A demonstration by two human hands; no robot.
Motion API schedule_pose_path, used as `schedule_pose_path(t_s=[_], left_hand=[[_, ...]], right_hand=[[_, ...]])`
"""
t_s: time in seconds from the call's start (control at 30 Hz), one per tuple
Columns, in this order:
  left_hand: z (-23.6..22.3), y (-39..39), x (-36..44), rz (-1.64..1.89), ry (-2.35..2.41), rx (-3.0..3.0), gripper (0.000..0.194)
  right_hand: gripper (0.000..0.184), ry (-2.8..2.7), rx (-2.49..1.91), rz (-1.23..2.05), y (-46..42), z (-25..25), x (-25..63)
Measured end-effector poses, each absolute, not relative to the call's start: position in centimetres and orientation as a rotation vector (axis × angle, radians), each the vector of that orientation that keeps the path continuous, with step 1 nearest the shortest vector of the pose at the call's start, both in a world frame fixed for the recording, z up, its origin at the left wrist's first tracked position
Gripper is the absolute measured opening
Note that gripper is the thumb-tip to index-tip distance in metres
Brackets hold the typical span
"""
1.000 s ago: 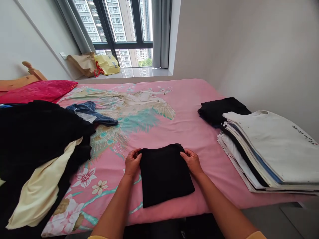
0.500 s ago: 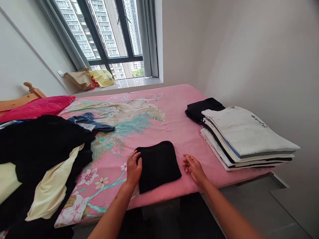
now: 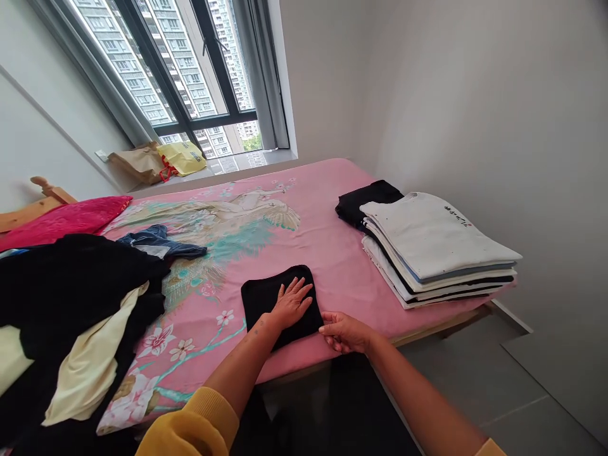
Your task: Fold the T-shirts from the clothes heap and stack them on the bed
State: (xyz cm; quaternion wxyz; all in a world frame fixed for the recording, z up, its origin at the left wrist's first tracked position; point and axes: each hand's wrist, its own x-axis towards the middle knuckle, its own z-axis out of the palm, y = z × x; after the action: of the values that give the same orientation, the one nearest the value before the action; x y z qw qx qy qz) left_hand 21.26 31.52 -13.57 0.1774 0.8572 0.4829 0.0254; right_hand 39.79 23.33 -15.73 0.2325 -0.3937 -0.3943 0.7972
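A black garment (image 3: 259, 297), folded into a flat square, lies near the front edge of the bed. My left hand (image 3: 291, 304) rests flat on its right half, fingers spread, holding nothing. At the garment's near right corner, my right hand (image 3: 346, 332) has its thumb and forefinger closed about the edge, with the other fingers curled below. The exact pinch is partly hidden.
A stack of folded shirts (image 3: 441, 234), white on top, stands to the right beside a folded black cloth (image 3: 365, 201). Loose black clothes (image 3: 76, 278), a cream garment (image 3: 92, 361) and denim (image 3: 164, 240) lie left on the pink bedsheet (image 3: 327, 253).
My left hand has slid from the black garment's left edge onto its right half. My right hand has come in to its near right corner. The camera view has shifted right.
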Motion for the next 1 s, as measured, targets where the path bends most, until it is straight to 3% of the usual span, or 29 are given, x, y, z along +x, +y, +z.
schedule_pose_path(t_s=[0.13,0.37,0.63,0.83,1.0], left_hand=[[-13.7,31.7,21.7,0.07,1.359,2.445,0.053],[-15.5,31.4,22.1,0.051,1.384,2.521,0.055],[-16.2,30.9,22.3,0.14,1.4,2.571,0.054],[-14.1,30.5,20.8,0.382,1.379,2.31,0.051],[-13.0,27.7,16.5,0.757,1.575,2.243,0.041]], right_hand=[[0.03,-1.131,-1.147,2.332,24.9,-15.3,39.4],[0.015,-1.206,-1.235,2.308,23.7,-15.9,39.5],[0.025,-1.088,-1.314,2.078,20.7,-16.8,38.3],[0.029,-1.111,-1.672,1.746,20.5,-17.1,39.6],[0.032,-1.375,-1.673,0.958,20.6,-14.8,39.2]])
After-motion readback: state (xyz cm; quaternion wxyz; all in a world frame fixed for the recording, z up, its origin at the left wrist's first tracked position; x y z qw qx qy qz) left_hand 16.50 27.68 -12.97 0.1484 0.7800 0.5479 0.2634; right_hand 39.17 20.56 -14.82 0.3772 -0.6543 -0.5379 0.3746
